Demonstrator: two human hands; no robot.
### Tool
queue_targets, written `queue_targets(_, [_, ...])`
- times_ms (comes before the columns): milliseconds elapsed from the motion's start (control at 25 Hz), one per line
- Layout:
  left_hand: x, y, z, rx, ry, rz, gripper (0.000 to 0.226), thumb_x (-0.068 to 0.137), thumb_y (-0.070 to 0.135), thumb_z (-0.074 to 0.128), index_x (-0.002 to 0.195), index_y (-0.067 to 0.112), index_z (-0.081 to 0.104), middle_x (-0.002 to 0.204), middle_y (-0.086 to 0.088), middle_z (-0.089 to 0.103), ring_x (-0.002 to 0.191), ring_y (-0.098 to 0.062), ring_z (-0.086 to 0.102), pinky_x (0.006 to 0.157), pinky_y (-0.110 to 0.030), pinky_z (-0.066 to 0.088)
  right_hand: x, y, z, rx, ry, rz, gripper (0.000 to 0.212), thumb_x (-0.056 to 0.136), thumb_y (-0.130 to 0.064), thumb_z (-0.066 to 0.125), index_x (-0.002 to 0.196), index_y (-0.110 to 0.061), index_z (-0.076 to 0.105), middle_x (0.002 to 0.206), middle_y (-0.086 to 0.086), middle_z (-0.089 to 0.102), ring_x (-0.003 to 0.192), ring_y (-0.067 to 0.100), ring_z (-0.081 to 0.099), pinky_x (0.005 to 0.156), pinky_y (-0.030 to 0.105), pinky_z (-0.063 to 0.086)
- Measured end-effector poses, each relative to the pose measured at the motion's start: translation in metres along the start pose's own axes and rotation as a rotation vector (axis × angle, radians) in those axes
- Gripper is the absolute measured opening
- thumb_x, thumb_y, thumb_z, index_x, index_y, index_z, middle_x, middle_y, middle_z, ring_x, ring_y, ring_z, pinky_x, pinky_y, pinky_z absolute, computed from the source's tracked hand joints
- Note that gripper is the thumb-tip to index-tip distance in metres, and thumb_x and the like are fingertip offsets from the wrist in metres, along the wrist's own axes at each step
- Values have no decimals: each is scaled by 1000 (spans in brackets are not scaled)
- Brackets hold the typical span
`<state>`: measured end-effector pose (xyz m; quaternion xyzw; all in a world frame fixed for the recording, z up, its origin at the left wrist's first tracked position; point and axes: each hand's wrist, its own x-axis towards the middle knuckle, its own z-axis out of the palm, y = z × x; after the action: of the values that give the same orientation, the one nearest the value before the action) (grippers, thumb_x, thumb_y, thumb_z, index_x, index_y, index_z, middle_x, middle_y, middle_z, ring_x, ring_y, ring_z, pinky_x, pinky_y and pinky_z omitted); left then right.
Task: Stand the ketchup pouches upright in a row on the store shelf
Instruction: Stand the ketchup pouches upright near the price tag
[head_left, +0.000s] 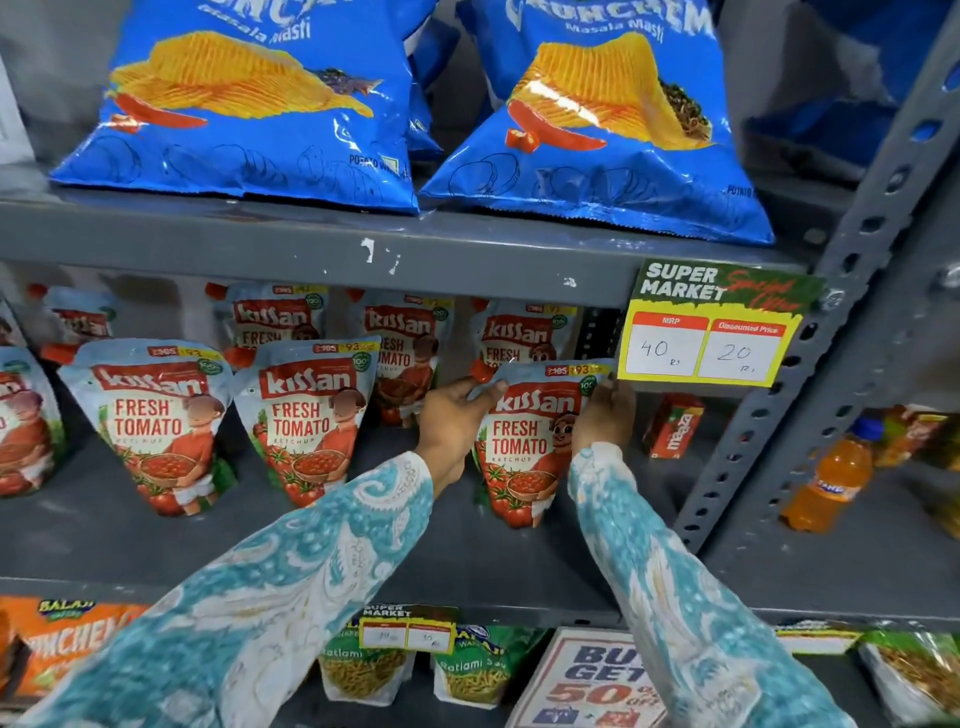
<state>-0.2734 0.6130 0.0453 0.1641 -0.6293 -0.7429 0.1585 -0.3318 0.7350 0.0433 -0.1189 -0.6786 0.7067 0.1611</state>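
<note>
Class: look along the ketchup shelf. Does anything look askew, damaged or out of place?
Nothing is spilled or torn. The pouch held between the left hand and right hand leans slightly. The shelf edge above has chipped paint.

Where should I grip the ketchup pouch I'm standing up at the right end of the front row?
Hold the ketchup pouch by its wide top corners from the front, as the left hand and right hand do now. It tapers to a narrow base, so steadying the flat upper edge likely controls tilt best.
</note>
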Motion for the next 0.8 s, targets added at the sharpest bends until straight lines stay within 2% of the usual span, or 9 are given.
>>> queue_targets(120, [-3,2,-7,4,-49,38,1,84,18,71,83,17,70,83,3,72,91,-24,69,85,-31,59,-41,11,9,-212,185,-335,43,93,-25,40,126,3,46,132,27,47,120,30,38,98,39,32])
queue_targets(200, [-5,-4,-25,46,42,148,22,85,30,68,102,16,66,99,4,72,98,-14,67,88,-20,55,-76,28,17,-254,0,-635,50,95,-42,31,119,-3,47,118,28,55,108,25,40,96,31,31])
queue_targets(240, [-8,-9,-37,28,169,205,38,84,40,64,112,13,64,110,0,71,105,-15,65,96,-26,53,-92,36,21,-255,-200,-688,58,93,-50,24,114,-3,51,109,26,61,100,21,46,90,24,34])
queue_targets(320, [-9,-13,-63,-23,562,181,60,85,49,55,129,8,54,130,-10,60,122,-27,56,108,-45,42,-113,45,34,-318,-609,-550,63,91,-54,24,109,-5,59,99,17,68,91,17,57,81,19,40])
queue_targets(360, [-8,-13,-80,-3,750,63,65,87,47,54,137,7,45,139,-13,50,130,-33,47,112,-47,35,-118,48,46,-360,-739,-477,52,93,-46,31,109,-6,61,99,15,70,93,20,62,84,24,44])
queue_targets(440, [-3,-17,-118,44,890,-137,78,85,50,55,145,8,30,148,-16,37,138,-38,35,114,-48,29,-122,46,76,-381,-768,-265,33,96,-24,40,117,-7,59,116,14,67,109,27,61,97,32,45])
queue_targets(560, [18,-26,-170,-82,676,-30,85,75,58,60,142,12,37,138,-13,55,125,-35,55,103,-53,45,-119,25,117,-398,-821,-50,37,98,-14,38,133,-4,45,144,14,45,133,28,41,111,31,30])
queue_targets(640, [22,-20,-182,-80,478,29,56,90,38,58,136,9,48,126,-13,64,109,-29,66,92,-46,54,-105,18,132,-453,-856,51,40,97,-5,34,136,3,38,149,22,34,137,33,32,114,35,25])
queue_targets(800, [32,5,-201,-32,368,81,9,95,32,53,98,24,58,96,0,70,67,-3,73,60,-21,56,-104,13,167,-388,-929,127,38,95,0,34,131,12,41,142,34,37,133,44,35,112,51,33])
